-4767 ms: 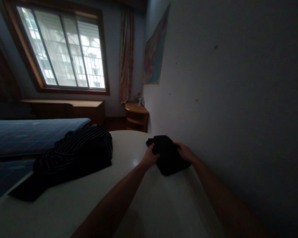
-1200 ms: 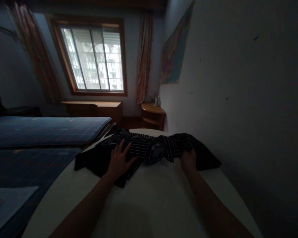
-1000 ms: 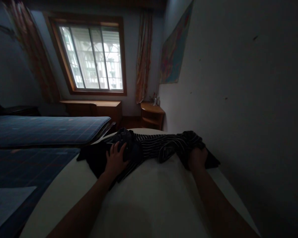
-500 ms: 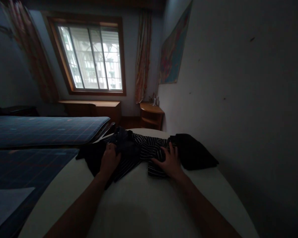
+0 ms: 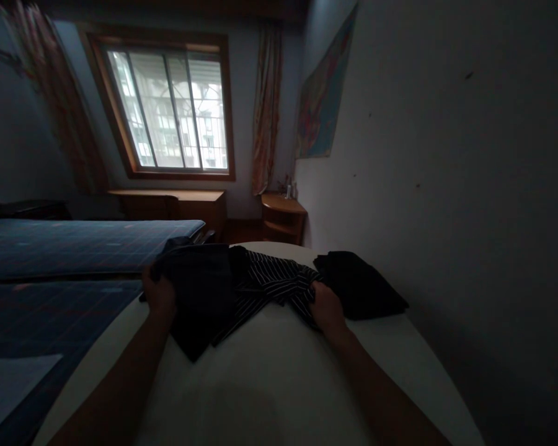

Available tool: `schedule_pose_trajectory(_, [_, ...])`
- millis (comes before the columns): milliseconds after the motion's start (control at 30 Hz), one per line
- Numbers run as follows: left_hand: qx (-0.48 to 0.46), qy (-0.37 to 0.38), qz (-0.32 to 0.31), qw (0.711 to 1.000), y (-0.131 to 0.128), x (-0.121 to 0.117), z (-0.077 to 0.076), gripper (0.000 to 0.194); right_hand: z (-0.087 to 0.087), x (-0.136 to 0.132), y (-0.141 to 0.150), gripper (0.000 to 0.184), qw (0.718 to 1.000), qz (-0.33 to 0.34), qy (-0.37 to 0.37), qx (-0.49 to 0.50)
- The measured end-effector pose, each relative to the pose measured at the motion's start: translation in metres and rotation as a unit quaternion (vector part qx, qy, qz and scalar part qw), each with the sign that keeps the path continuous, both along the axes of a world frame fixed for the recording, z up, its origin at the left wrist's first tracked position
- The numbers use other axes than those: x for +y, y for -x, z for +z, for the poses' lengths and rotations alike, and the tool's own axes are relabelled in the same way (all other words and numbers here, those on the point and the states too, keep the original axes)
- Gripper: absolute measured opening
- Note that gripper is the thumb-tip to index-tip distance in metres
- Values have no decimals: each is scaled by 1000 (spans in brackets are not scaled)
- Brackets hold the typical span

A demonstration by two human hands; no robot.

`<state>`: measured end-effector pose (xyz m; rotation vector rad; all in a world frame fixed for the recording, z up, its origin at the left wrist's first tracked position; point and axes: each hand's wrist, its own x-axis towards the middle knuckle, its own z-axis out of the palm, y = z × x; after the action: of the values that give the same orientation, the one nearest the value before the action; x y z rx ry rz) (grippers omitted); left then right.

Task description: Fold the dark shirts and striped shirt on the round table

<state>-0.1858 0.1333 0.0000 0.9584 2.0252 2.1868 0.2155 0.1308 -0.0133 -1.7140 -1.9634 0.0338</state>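
A dark garment with thin white stripes [image 5: 260, 282] lies crumpled across the far part of a white round table [image 5: 270, 371]. My left hand [image 5: 159, 296] grips its plain dark left part and lifts it off the table. My right hand [image 5: 324, 310] is closed on the striped right end. Just right of that hand rests a folded black cloth [image 5: 360, 285], apart from both hands.
A bed with a blue checked cover [image 5: 74, 248] runs along the table's left side. The grey wall [image 5: 446, 186] stands close on the right. Behind are a window [image 5: 167, 111], a wooden cabinet [image 5: 177, 204] and a corner shelf [image 5: 283, 217]. A pale sheet [image 5: 9, 384] lies at lower left.
My left hand has moved left and raised the garment's dark part. My right hand went from lying flat on the striped cloth to gripping its right end.
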Motion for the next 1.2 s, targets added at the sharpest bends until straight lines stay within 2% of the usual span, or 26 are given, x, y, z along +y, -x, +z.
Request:
schedule_pose_trajectory(67, [-4, 2, 11, 1000, 2, -2, 8, 36, 2, -1, -3, 37, 999, -9, -14, 46])
schedule_pose_trajectory(200, [34, -5, 29, 999, 3, -9, 27, 42, 6, 4, -11, 59, 984, 15, -93, 153])
schedule_pose_trajectory(300, [110, 30, -9, 993, -5, -12, 37, 37, 11, 11, -16, 60, 963, 17, -131, 237])
schedule_pose_trajectory(367, [158, 67, -65, 983, -19, -13, 37, 28, 17, 15, -17, 59, 946, 17, -130, 297])
schedule_pose_trajectory(433, [202, 101, -133, 965, -38, -15, 29, 24, 24, 15, -14, 59, 929, 28, -116, 350])
schedule_pose_trajectory(500, [258, 142, -192, 936, -59, -18, 18, 36, 31, 13, -9, 59, 912, 42, -99, 395])
schedule_pose_trajectory(533, [316, 186, -199, 909, -68, -19, 11, 51, 35, 11, -6, 58, 904, 48, -90, 415])
schedule_pose_trajectory(600, [382, 261, -193, 866, -79, -23, 1, 74, 45, 6, -1, 57, 888, 61, -77, 450])
schedule_pose_trajectory(633, [402, 289, -183, 849, -82, -24, -3, 78, 51, 2, 1, 55, 881, 63, -76, 463])
schedule_pose_trajectory(700, [417, 313, -170, 836, -81, -24, -6, 74, 64, -4, 2, 53, 869, 66, -86, 482])
schedule_pose_trajectory(800, [416, 318, -160, 837, -69, -23, -2, 59, 85, -14, -4, 49, 850, 68, -129, 506])
schedule_pose_trajectory(933, [393, 304, -145, 856, -50, -21, 5, 44, 106, -21, -21, 44, 818, 64, -205, 534])
schedule_pose_trajectory(1067, [372, 315, -93, 868, -38, -23, 6, 40, 120, -22, -37, 37, 752, 22, -300, 586])
schedule_pose_trajectory(1133, [381, 328, -66, 862, -35, -24, 5, 40, 125, -22, -45, 35, 722, 2, -337, 605])
schedule_pose_trajectory(1200, [397, 335, -45, 853, -34, -25, 3, 40, 129, -23, -52, 32, 705, -2, -358, 612])
